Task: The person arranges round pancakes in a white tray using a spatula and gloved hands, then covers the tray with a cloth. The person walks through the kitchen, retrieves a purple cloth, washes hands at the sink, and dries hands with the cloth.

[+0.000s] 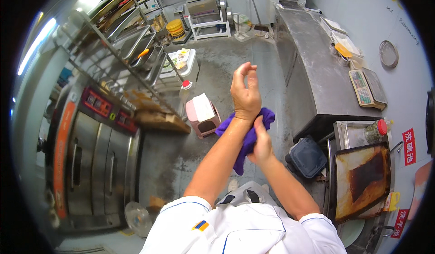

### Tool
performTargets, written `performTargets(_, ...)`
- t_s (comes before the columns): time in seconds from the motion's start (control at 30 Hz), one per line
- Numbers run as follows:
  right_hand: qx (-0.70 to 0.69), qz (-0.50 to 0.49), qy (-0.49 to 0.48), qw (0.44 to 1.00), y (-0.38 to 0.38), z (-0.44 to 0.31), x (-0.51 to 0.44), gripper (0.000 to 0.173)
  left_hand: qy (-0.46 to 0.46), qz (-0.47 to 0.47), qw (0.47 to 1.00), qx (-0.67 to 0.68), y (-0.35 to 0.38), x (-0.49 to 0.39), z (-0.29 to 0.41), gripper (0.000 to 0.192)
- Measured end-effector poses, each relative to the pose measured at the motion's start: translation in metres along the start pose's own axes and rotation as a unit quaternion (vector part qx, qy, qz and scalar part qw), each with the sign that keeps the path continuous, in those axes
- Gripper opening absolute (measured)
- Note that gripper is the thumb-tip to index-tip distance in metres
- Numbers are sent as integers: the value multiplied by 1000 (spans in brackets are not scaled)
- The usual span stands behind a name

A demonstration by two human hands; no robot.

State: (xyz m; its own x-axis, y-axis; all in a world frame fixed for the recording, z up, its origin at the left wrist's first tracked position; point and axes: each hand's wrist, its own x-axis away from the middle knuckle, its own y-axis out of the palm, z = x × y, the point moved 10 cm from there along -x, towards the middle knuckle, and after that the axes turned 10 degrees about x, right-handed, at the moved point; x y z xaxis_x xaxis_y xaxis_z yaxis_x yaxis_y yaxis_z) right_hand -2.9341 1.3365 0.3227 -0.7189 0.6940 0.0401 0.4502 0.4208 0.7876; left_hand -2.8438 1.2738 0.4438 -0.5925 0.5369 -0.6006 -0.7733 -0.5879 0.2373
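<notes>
A purple cloth [249, 140] is wrapped partly around my left forearm, just below the wrist, and hangs down on both sides of it. My right hand [263, 143] grips the cloth and presses it against the underside of that forearm. Above it, my left hand [246, 92] is raised with the fingers curled loosely and the thumb apart, holding nothing. The skin of the left forearm looks wet. Below the hands are my white jacket and a grey apron.
A steel worktable [309, 57] with a scale [362, 87] runs along the right. Nearer stand a lidded dark bin [307, 157] and a stained baking tray [362, 182] over the sink area. A pink stool [203, 116], a tray rack [115, 55] and a deck oven [90, 162] are at left.
</notes>
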Motion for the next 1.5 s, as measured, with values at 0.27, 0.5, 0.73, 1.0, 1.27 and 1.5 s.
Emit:
performTargets(0.27,530,109,-348,766,27,-68,36,65,-143,-240,897,-341,-8,62,-107,27)
performTargets(0.5,652,-166,-391,628,101,-23,69,51,-18,-612,568,-550,25,154,-175,16)
performTargets(0.73,522,40,25,852,-103,-38,3,37,-44,-716,625,-308,40,190,-73,12)
performTargets(1.0,-17,-105,-24,994,-105,-78,48,39,-476,-423,654,409,122,167,-3,42)
performTargets(1.27,-29,-57,-130,990,-141,-119,101,40,-132,-199,969,64,161,149,-34,48)
performTargets(1.5,21,57,-238,969,-171,-155,146,41,-272,-418,843,201,216,232,1,97)
